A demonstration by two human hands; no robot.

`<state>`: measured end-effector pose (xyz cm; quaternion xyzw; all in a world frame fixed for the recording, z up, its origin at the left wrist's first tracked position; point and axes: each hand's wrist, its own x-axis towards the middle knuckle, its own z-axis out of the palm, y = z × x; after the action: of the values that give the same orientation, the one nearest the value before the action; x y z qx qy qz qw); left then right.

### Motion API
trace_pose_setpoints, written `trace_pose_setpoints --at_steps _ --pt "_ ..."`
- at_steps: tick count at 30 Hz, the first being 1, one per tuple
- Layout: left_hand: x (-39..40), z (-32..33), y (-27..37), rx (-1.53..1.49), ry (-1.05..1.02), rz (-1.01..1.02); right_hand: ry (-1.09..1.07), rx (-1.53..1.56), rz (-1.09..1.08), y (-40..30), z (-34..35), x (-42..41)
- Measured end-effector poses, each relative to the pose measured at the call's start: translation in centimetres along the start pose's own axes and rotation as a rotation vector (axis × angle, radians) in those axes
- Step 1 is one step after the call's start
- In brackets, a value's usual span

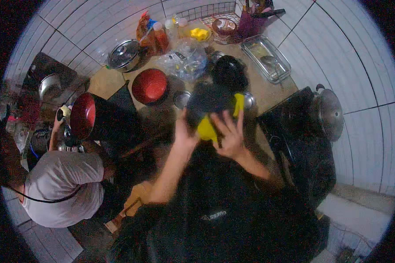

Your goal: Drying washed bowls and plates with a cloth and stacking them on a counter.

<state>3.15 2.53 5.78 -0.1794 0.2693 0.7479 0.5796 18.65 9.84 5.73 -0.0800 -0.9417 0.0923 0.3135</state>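
My left hand grips the near left side of a dark, rounded piece of cookware, held up over the counter. Motion blur hides whether it is a pot, a pan or a bowl. A yellow cloth lies against that piece, under the spread fingers of my right hand. One end of the cloth sticks up past the right fingertips. Just beyond stands a glossy black rounded vessel. Small round metal pieces, one at the left and one at the right, flank the held cookware.
A red-lined pan, clear plastic bags, a glass-lidded pot and a glass dish occupy the counter. The black stove and a metal lid stand right. At left, another person handles a red-lined pot.
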Motion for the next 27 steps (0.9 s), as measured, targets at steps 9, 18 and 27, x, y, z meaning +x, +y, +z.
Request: trace_pose_setpoints --at_steps 9,18,27 --pt "-2.1 1.2 0.4 -0.023 0.017 0.010 0.438 0.561 0.525 -2.2 4.6 0.5" --pt "-1.7 -0.9 1.3 0.052 0.022 0.099 0.196 0.487 0.347 0.1 -1.1 7.4" --pt "-2.5 -0.4 0.6 0.221 0.197 0.196 0.414 0.510 0.407 -0.2 1.8 4.9"
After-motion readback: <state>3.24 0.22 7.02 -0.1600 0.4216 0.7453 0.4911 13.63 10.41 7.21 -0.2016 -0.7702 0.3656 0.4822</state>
